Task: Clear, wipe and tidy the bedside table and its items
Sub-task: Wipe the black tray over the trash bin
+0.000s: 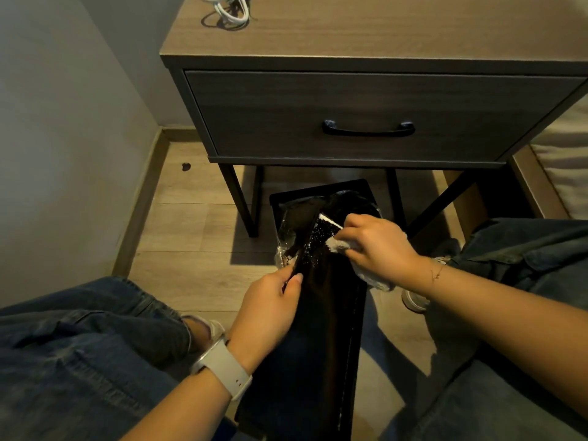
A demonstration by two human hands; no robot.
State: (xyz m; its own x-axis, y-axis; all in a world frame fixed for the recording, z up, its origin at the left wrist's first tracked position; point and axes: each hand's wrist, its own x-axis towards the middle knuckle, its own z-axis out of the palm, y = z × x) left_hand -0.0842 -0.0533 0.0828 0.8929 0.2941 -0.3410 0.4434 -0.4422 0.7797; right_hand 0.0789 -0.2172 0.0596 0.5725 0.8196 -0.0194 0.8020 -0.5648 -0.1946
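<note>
I'm looking down between 2 denim knees at the wiping step: my left hand pinches the near edge of a thin dark item, thumb on top and fingers curled under it, held tilted over the black bin on the floor, which stands at 6 o'clock from the bedside table. It could be a phone or a small tray, speckled with pale specks or glints; I cannot tell which. My right hand is bunched round a white cloth, fingers curled tight on it, cloth pressed to the item's far end at 1 o'clock from the left hand. A crinkled clear wrapper lies at the bin's mouth, just beside the item at its 9 o'clock. Up on the tabletop, at 11 o'clock, a coiled white cable waits, and the drawer handle sits untouched at 12. My read: 1 item is being wiped over the bin, so the task is midway at best. Next move, I judge, calls for a firm sweep of the cloth toward the bin while the left pinch stays steady, then setting the item back on the table.
</note>
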